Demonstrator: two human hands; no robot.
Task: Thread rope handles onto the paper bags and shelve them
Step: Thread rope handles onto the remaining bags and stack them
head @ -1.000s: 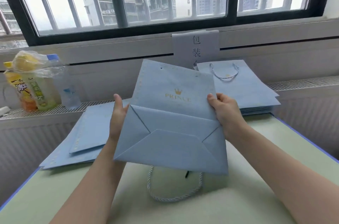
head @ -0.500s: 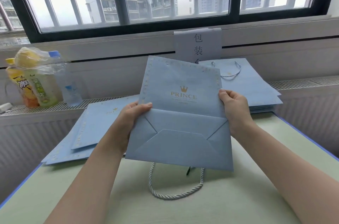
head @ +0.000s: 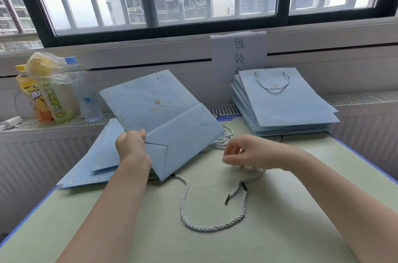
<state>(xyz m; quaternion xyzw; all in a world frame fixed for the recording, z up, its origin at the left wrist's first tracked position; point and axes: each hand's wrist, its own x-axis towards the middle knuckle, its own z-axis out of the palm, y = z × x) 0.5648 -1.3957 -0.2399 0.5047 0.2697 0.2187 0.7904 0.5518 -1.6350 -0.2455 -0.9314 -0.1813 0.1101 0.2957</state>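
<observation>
We see the left hand (head: pixel 131 146) gripping a flat-folded light blue paper bag (head: pixel 159 116) at its left edge, fingers curled round the paper just where the folded bottom flap meets the printed face. The bag is tilted, its top edge raised toward the window and its lower corner reaching down to the pale green surface (head: pixel 301 209); a gold crown and lettering show on its face, and small punched holes near the top edge carry no rope. The right hand (head: pixel 247 154) hovers just right of the bag, apart from it, with its fingers loosely curled downward over a twisted grey-white rope handle (head: pixel 213 225); we cannot tell whether the fingertips actually pinch the rope or only hang above it. That rope lies in a wide loop on the surface, one end tucked at the bag's lower corner, the dark-tipped ends lying below the right hand. More rope (head: pixel 221 140) is bunched just behind the bag's right corner. To the left, beneath the held bag, lies a spread of flat bags (head: pixel 94 161) without handles. At the far right of the surface sits a neat stack of finished bags (head: pixel 284 107), the top one showing a rope handle. Drink bottles (head: pixel 53 90) stand on the radiator ledge at the left, and a paper sign (head: pixel 239 51) hangs under the window.
</observation>
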